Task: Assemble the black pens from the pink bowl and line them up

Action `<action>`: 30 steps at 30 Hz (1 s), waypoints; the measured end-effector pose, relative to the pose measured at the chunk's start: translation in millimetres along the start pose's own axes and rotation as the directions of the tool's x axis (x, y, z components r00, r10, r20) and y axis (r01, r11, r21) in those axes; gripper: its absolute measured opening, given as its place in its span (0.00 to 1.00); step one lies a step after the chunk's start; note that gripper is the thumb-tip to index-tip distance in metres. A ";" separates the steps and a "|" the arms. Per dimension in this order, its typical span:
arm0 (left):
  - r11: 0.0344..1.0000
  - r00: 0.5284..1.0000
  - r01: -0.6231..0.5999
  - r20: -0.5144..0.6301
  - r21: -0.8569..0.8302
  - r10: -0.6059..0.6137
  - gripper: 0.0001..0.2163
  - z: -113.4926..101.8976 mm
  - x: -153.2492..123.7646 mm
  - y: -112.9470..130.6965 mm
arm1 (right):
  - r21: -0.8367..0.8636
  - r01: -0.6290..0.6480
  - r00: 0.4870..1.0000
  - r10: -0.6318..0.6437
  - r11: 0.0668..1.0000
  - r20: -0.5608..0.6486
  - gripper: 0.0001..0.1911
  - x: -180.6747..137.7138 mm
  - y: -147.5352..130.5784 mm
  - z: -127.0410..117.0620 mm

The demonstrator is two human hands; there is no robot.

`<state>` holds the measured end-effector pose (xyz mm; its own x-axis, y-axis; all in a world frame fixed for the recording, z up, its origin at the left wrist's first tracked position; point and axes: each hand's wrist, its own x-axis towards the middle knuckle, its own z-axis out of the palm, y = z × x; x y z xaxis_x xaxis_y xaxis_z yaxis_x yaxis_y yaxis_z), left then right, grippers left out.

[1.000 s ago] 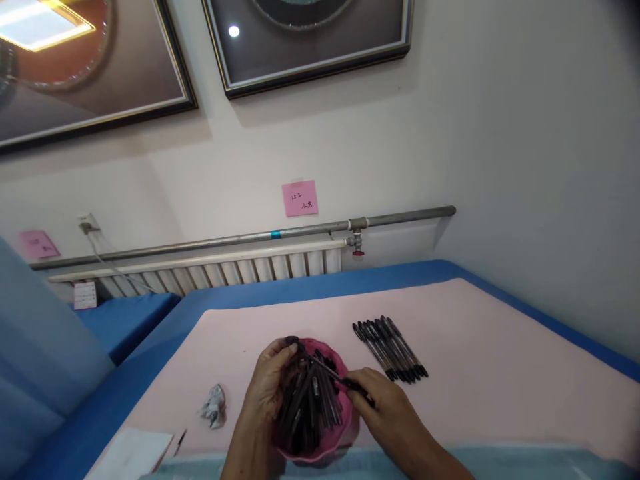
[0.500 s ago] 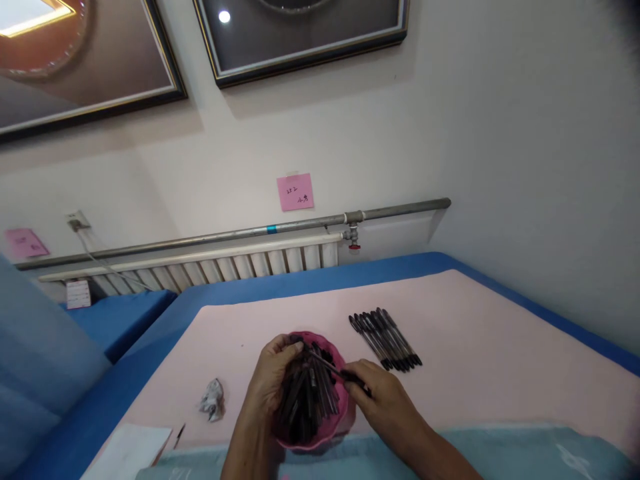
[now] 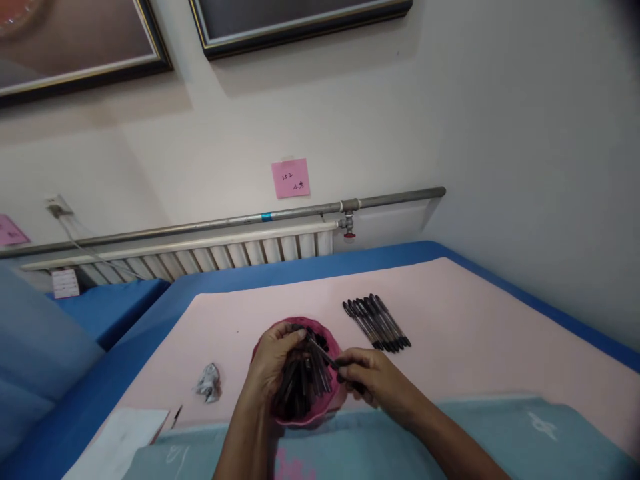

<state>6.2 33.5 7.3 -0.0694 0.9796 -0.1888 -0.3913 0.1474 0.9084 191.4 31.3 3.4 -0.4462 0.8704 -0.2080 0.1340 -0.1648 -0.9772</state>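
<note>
Between my two hands a slim dark pen [image 3: 324,353] slants over a pink basket [image 3: 336,400]. My left hand [image 3: 273,357] is closed, pinching the pen's upper end between thumb and fingers above the basket's left side. At the basket's right edge, my right hand [image 3: 367,375] is closed around the lower end. Several dark pen parts [image 3: 299,387] fill the basket in a loose heap. Beyond my right hand, a row of black-capped pens [image 3: 376,323] lies side by side on the pink sheet [image 3: 480,347]. My fingers partly hide the ends of the held pen.
A crumpled grey-white wad [image 3: 208,383] lies left of the basket. Further left are a white paper sheet [image 3: 123,433] and a small dark pen-like piece [image 3: 177,416]. Teal cloth [image 3: 480,427] covers the near edge. A radiator [image 3: 250,253] and pipe [image 3: 400,198] run along the wall behind.
The whole view has shifted, so the scene sits slightly higher in the picture. Both hands still hold the pen above the basket, with the right hand's fingers slightly repositioned.
</note>
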 end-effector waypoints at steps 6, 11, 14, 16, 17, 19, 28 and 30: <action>0.999 1.000 0.010 0.028 -0.039 -0.009 0.11 2.4 0.8 -0.3 | 0.087 -0.054 0.997 0.049 0.995 0.055 0.10 -0.8 0.0 1.2; 0.997 0.998 0.026 0.065 -0.071 -0.021 0.11 5.9 -0.3 -3.7 | 0.175 -0.043 0.999 0.036 0.984 0.041 0.10 -2.7 -2.3 3.7; 0.997 0.994 0.031 0.103 -0.069 -0.024 0.10 8.0 -0.6 -7.1 | 0.189 -0.038 0.999 0.033 0.981 0.032 0.09 -3.7 -3.4 4.9; 0.998 0.993 0.023 0.117 -0.057 -0.017 0.10 8.7 -0.3 -8.8 | 0.199 -0.046 0.999 0.041 0.979 0.029 0.09 -4.2 -3.0 5.3; 0.998 0.992 0.020 0.125 -0.054 -0.013 0.09 8.9 -0.1 -9.4 | 0.207 -0.049 0.999 0.045 0.977 0.025 0.09 -4.3 -2.4 5.5; 0.998 0.990 0.022 0.141 -0.055 -0.014 0.09 9.3 0.0 -10.5 | 0.222 -0.047 0.999 0.044 0.974 0.017 0.09 -4.5 -0.9 5.8; 1.000 0.999 -0.012 0.044 0.001 0.012 0.13 2.4 -7.8 9.4 | 0.209 -0.001 1.000 0.004 0.978 -0.012 0.12 -2.8 -6.4 8.3; 0.991 0.984 -0.119 -0.123 0.066 0.127 0.14 -14.0 -5.4 19.3 | 0.214 0.025 0.999 -0.016 0.976 -0.040 0.12 -1.7 -7.5 7.9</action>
<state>-13.8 29.2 20.6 -0.2308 0.9660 -0.1167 -0.3190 0.0381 0.9470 184.2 27.4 10.7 -0.4123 0.8910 -0.1901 -0.0698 -0.2390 -0.9685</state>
